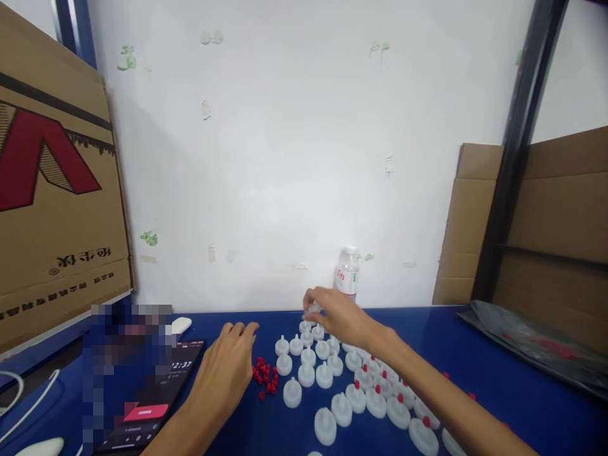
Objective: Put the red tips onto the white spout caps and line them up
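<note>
Several white plastic caps point(306, 372) stand in rows on the blue table point(475, 373). Some caps at the right point(375, 400) have a red tip on top. A small heap of red pellets point(266, 373) lies left of the caps. My left hand point(228, 367) rests flat on the table beside the pellets, fingers spread. My right hand point(335, 315) reaches over the far end of the rows and pinches one white cap point(313, 309).
A phone point(152, 399) with a lit screen lies at the left. A water bottle point(348, 273) stands against the white wall. Cardboard boxes point(52, 209) flank both sides. A dark plastic bag point(532, 342) lies at the right, and white cables point(28, 405) run at the far left.
</note>
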`<control>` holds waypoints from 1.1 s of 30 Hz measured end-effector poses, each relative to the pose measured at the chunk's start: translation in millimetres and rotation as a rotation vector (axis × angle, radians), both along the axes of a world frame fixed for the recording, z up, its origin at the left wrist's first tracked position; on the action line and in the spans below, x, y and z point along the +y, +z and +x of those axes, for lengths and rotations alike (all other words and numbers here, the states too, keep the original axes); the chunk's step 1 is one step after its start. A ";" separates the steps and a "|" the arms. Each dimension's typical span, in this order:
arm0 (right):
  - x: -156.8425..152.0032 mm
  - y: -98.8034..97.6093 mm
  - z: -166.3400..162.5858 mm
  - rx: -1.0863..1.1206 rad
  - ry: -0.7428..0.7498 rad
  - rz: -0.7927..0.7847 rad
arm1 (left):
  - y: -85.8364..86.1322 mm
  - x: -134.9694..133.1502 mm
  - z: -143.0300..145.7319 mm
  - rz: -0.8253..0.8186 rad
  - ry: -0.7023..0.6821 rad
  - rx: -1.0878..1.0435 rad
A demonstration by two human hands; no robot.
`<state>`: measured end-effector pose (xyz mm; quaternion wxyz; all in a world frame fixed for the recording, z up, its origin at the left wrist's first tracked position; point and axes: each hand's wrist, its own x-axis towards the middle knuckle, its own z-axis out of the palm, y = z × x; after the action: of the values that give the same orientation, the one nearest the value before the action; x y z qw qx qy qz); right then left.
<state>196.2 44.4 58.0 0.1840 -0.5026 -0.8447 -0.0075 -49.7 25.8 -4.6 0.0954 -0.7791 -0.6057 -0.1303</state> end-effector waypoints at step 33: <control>41.0 -40.9 37.0 -0.213 -0.299 -0.173 | -5.5 6.8 1.0 0.025 -0.002 0.009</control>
<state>233.2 85.4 17.1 0.0468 -0.6327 -0.7728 -0.0152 -48.7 32.5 -10.0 0.1075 -0.7791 -0.6028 -0.1345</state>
